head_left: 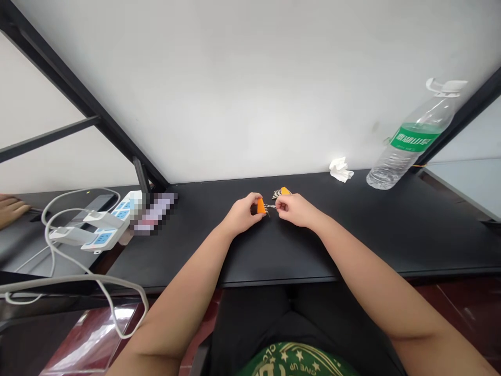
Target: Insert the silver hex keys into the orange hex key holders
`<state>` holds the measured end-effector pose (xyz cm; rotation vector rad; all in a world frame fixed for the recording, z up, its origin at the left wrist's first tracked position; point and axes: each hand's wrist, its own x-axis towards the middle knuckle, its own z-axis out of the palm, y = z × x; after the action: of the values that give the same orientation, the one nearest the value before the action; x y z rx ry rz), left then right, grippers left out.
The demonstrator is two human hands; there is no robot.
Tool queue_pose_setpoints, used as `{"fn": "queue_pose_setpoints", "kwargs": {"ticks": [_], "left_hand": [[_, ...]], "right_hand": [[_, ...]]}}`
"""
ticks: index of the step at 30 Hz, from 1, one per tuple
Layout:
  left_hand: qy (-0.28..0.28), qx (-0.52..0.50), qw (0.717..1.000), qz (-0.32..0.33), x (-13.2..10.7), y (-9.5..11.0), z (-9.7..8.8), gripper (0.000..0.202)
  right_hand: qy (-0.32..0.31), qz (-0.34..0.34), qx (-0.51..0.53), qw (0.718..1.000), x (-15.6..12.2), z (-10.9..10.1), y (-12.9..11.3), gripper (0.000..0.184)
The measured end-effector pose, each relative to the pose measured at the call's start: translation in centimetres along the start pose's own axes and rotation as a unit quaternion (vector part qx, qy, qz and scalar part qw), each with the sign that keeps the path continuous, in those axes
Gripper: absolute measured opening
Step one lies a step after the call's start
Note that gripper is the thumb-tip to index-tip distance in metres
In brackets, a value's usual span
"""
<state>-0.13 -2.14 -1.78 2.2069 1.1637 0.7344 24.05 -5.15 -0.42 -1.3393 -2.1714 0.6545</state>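
Note:
My left hand (246,213) is closed around a small orange hex key holder (261,205), near the middle of the black table (188,235). Thin metal keys stick out of its right side. The fingertips of my right hand (293,208) pinch a slim metal hex key (271,206) that reaches across to the holder; whether its end sits inside cannot be made out. Just behind my right hand lies a second orange piece (285,191) with a row of thin metal keys (277,194), partly hidden by the hand.
A clear water bottle (407,141) with a green label stands at the back right, beside a crumpled tissue (340,169). On the left are a white power strip (117,219), looping white cables (97,279), a phone (96,206) and another person's hand (11,209). The wall borders the table's back.

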Motion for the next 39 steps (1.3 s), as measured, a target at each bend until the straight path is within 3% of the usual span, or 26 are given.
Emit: {"fn": "queue_pose_setpoints", "kwargs": {"ticks": [6,21,29,39], "left_hand": [[-0.014,-0.024,0.999,0.021,-0.09,0.16,0.01,0.047],[-0.016,-0.005,1.0,0.017,-0.15,0.12,-0.23,0.046],[-0.022,0.024,0.999,0.036,-0.16,0.17,-0.31,0.044],[-0.032,0.061,0.997,0.035,-0.14,0.09,-0.23,0.042]], "right_hand": [[0.053,-0.06,0.003,0.997,0.3,0.53,0.08,0.014],[0.094,-0.126,-0.046,0.987,0.24,0.58,0.9,0.02],[0.121,-0.153,-0.007,0.981,0.14,0.61,0.64,0.02],[0.095,-0.155,-0.019,0.983,0.19,0.86,0.77,0.021]]}}
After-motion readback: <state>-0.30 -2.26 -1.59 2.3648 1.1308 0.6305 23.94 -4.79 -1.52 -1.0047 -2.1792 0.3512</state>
